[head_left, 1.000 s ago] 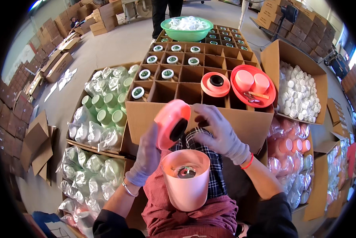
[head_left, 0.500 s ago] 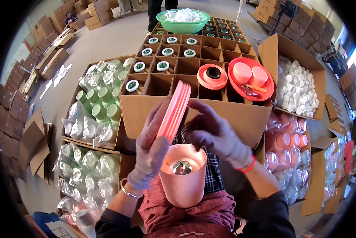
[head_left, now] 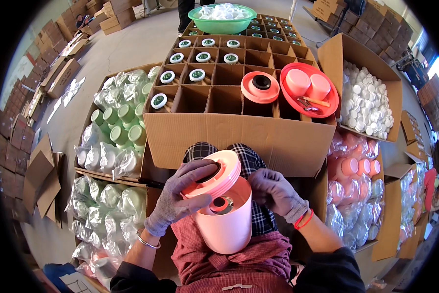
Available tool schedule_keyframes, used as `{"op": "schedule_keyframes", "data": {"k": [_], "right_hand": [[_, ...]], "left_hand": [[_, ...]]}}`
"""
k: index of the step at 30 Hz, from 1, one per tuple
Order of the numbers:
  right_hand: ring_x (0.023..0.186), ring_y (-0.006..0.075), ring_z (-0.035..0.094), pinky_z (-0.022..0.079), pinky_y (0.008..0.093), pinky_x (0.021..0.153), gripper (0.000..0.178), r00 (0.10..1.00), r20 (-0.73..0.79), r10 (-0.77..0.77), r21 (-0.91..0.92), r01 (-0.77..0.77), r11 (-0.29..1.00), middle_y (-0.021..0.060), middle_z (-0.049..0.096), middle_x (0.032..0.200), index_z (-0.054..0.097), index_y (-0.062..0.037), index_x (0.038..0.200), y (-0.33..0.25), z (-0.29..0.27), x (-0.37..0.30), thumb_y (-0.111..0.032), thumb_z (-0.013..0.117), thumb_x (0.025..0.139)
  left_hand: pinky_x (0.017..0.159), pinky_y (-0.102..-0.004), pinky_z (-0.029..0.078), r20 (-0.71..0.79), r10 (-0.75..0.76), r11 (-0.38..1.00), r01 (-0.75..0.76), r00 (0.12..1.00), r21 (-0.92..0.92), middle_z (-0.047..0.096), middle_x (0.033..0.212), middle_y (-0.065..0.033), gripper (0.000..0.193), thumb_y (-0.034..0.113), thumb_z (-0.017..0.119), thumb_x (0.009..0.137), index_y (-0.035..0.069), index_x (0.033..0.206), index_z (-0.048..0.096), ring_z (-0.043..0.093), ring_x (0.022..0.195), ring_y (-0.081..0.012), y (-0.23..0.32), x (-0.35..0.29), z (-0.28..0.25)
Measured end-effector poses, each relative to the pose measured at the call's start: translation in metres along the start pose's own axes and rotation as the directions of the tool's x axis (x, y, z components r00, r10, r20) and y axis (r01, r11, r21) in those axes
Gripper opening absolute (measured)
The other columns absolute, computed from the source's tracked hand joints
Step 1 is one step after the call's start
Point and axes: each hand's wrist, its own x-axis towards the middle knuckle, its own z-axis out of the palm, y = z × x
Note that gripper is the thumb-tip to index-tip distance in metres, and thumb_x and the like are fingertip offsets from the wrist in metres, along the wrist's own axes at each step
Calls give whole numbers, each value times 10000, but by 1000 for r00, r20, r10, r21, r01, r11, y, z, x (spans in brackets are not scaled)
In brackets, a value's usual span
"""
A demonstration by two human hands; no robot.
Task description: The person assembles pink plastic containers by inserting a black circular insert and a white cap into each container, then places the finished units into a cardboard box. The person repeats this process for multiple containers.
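Observation:
My left hand [head_left: 182, 190] is closed round a pink round lid [head_left: 224, 168] with ribbed edges, its fingers over a dark part on the lid. The lid tilts above the mouth of a pink cup-shaped pot [head_left: 226, 229], which stands upright on my lap. Inside the pot, partly hidden by the lid, a shiny metal piece [head_left: 224, 207] shows a reddish ring shape. My right hand [head_left: 278, 193] is just right of the pot's rim, with its fingers bent together; whatever they may hold is hidden. Both hands wear grey gloves.
Ahead stands a divided carton [head_left: 239, 139] with several white-rimmed green-topped items, a pink lid [head_left: 260, 88] and a red bowl [head_left: 305, 105]. A green basin [head_left: 223, 25] is behind. Boxes of green cups [head_left: 117, 134], pink cups [head_left: 349, 166] and white caps [head_left: 366, 105] flank me.
My left hand has tipped the lid from nearly upright to flatter, and it now covers part of the pot's mouth. My right hand has drawn lower and its fingers have come together.

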Motion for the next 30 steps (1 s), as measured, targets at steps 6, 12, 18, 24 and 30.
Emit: {"op": "schedule_keyframes", "data": {"k": [6, 12, 18, 24, 30], "right_hand": [[736, 131, 558, 458, 272, 668, 138, 857, -368, -361, -343, 235, 909, 45, 563, 845, 593, -40, 895, 2, -54, 25, -167, 601, 947], [1196, 263, 542, 418, 353, 1027, 399, 652, 51, -756, -938, 291, 188, 196, 540, 1282, 561, 36, 1266, 1, -37, 21, -43, 603, 877], [1149, 250, 587, 440, 325, 995, 387, 862, 125, -492, -595, 461, 658, 187, 616, 1217, 582, 51, 1255, -2, 22, 19, -210, 542, 971], [1107, 233, 616, 472, 321, 964, 408, 936, 121, -331, -564, 339, 753, 183, 625, 1216, 578, 51, 1267, 19, 29, 32, -256, 519, 1005], [1160, 255, 591, 449, 339, 1020, 344, 879, 391, -273, -544, 460, 701, 186, 598, 1257, 551, 62, 1268, 26, 15, 58, -146, 448, 1014]], "left_hand": [[1057, -405, 407, 142, 52, 994, -65, 988, 88, 591, 1284, -133, 607, 286, 811, 738, 20, 1250, 624, 556, 1203, -298, -4, 4, -11], [1060, -418, 406, 332, 114, 970, -177, 936, 165, 596, 1271, -137, 608, 336, 813, 742, 34, 1238, 633, 552, 1213, -309, -5, 14, -16], [1068, -445, 394, 383, 128, 975, -188, 915, 123, 581, 1290, -166, 622, 329, 804, 755, 34, 1270, 617, 534, 1232, -334, -4, 16, -11], [1090, -485, 346, 434, 215, 959, -274, 875, 77, 551, 1323, -179, 756, 576, 653, 815, 31, 1331, 560, 498, 1264, -360, -17, 9, -15], [1113, -509, 310, 359, 111, 887, -255, 927, 385, 555, 1293, -212, 924, 766, 466, 825, -19, 1310, 529, 502, 1244, -409, -1, -13, 0]]}}
